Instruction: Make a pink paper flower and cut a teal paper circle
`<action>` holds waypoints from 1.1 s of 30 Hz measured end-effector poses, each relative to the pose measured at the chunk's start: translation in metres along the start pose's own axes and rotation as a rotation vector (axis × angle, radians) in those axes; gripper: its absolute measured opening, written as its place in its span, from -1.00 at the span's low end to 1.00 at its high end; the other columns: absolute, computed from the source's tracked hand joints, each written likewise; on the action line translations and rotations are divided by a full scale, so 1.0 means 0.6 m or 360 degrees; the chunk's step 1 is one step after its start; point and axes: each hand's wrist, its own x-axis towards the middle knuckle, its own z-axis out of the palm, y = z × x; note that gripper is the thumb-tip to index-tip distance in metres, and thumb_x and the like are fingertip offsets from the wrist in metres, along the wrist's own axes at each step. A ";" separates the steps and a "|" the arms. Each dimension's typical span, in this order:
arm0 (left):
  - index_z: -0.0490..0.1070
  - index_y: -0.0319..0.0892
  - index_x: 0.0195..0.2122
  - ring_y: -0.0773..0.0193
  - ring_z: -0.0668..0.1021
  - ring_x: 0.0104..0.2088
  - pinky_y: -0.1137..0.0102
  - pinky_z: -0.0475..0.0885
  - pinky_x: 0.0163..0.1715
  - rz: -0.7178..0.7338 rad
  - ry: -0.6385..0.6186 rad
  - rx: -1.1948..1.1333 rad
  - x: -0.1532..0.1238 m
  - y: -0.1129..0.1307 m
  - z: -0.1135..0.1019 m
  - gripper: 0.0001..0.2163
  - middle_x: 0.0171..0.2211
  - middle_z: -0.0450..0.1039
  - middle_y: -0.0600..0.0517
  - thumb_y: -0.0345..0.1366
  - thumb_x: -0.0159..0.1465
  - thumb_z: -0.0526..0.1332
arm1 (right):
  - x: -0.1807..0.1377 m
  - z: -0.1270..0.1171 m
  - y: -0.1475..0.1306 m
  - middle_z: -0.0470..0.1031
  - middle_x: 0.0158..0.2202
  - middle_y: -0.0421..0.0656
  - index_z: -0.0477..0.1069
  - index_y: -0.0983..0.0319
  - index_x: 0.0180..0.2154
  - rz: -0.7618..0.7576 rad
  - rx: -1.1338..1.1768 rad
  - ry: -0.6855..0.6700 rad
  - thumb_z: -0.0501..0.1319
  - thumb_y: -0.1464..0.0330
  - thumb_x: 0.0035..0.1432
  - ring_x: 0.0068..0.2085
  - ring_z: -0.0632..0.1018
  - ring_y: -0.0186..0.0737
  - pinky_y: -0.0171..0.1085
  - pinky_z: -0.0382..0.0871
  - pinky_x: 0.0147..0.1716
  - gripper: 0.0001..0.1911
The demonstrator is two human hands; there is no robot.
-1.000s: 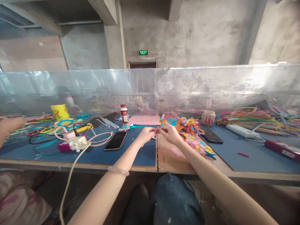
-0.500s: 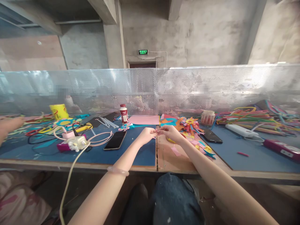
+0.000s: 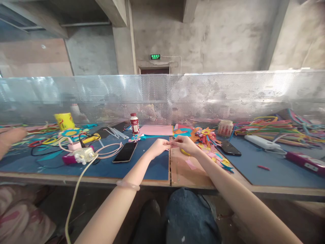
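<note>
My left hand and my right hand meet fingertip to fingertip above the seam between the blue mat and the bare wooden board. Both are closed in a pinch. A sliver of pink shows by the left fingers, but what the fingers hold is too small and covered to name. Just beyond them lies a pink paper sheet. Right of my right hand sit a multicoloured paper flower and a heap of paper scraps. A loose pink scrap lies below that hand.
Left of my hands are a phone, a drink bottle, and a power strip with cords. A second phone, a jar and pipe cleaners lie right. A perforated metal screen stands behind. Another person's hand is far left.
My hands stay pinched together in almost the same place. At the far left, the other person's hand has shifted slightly.
</note>
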 end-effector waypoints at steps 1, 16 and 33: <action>0.49 -0.32 -0.43 0.49 0.15 -0.65 0.51 0.01 -0.63 -0.0016 -0.0014 -0.0004 -0.001 0.001 0.000 -0.65 -0.63 0.28 0.12 -0.06 -0.01 0.26 | -0.001 -0.001 -0.002 0.44 -0.47 -0.20 0.41 0.29 -0.47 -0.0005 0.0002 -0.0015 0.23 0.20 -0.02 -0.42 0.43 -0.32 -0.33 0.25 -0.40 -0.74; 0.40 -0.27 -0.35 0.56 -0.02 -0.73 0.48 -0.15 -0.71 -0.0059 0.0071 -0.0450 0.001 0.006 -0.010 -0.63 -0.69 -0.02 0.25 -0.03 0.01 0.27 | -0.003 0.002 -0.025 0.46 -0.36 -0.16 0.44 0.27 -0.32 -0.0017 0.0013 0.0111 0.10 0.14 0.11 -0.31 0.43 -0.28 -0.32 0.24 -0.31 -0.67; 0.40 -0.22 -0.25 0.35 0.45 -0.42 0.51 0.29 -0.52 0.0157 0.0145 -0.0529 0.003 0.012 -0.007 -0.71 -0.38 0.40 0.01 -0.12 0.12 0.15 | -0.004 0.009 -0.020 0.07 -0.67 -0.38 0.31 0.23 -0.47 0.0230 0.0334 0.0157 0.21 0.17 -0.03 -0.70 0.10 -0.50 -0.41 -0.10 -0.72 -0.74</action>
